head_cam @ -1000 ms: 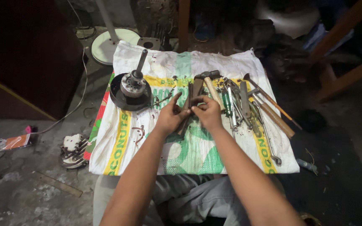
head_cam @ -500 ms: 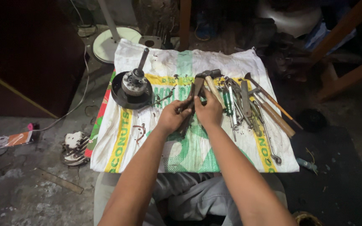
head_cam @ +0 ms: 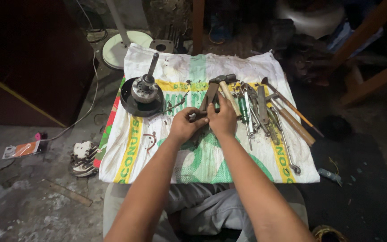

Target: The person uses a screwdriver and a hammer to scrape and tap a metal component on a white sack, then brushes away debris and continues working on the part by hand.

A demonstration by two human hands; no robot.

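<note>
Both hands have crept slightly up the sack toward the tool row since a second ago. Your left hand [head_cam: 183, 127] and right hand [head_cam: 222, 120] are clenched together on a small dark metal part [head_cam: 198, 117], held just above the woven sack [head_cam: 157, 157], beside the pliers [head_cam: 211, 94]. Fan motor [head_cam: 144, 92] sits apart, untouched.

There is one view only, from a camera on the person's head, looking steeply down and forward over both forearms. It sits fairly near, taking in the white woven sack [head_cam: 157, 148] spread on the floor [head_cam: 32, 201], knees at the near edge, a round fan base [head_cam: 122, 47] at the far left.
</note>
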